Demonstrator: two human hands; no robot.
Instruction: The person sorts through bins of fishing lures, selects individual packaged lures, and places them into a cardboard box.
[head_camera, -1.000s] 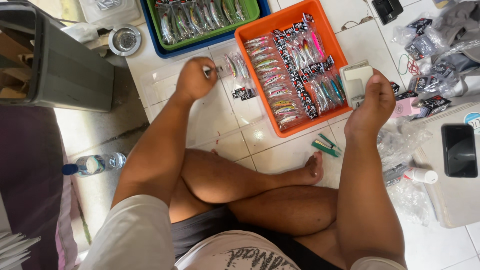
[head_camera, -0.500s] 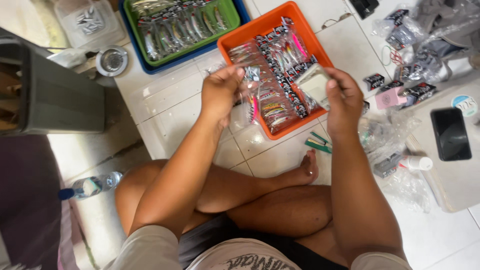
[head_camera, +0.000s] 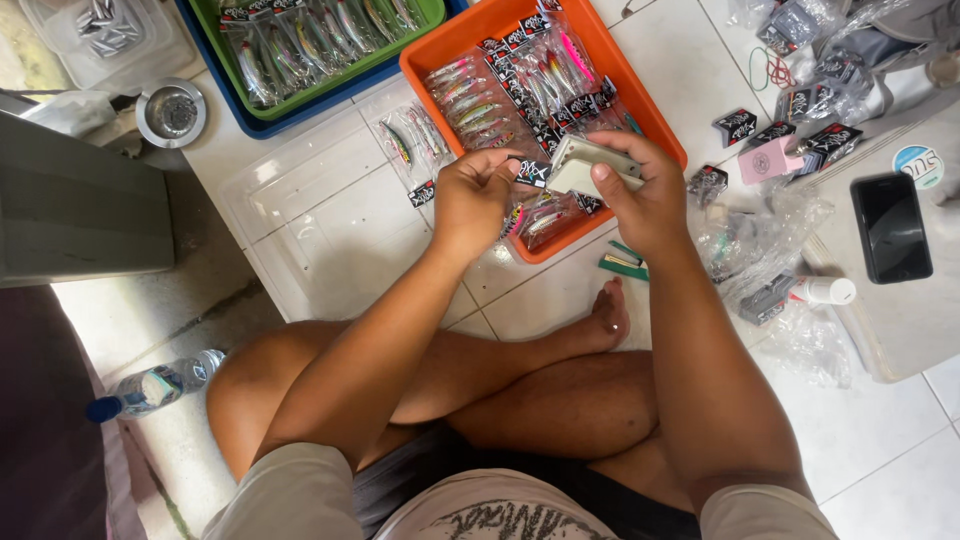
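The right hand is closed around a pale grey-green handheld tool of boxy plastic shape, the thumb laid along its near edge and the fingers wrapped under the far side, so the tool sits tilted in a firm grasp. The left hand is curled nearly shut just beside it, its fingertips pinching a small clear-plastic packet with a black printed header card that meets the end of the tool between the two hands. Directly beyond and beneath both hands lies a rectangular orange plastic tray filled with rows of packaged fishing lures. Farther out past the left hand stands a green tray nested in a blue one. Near the right wrist, on the white tiled floor, lie two small green clips.
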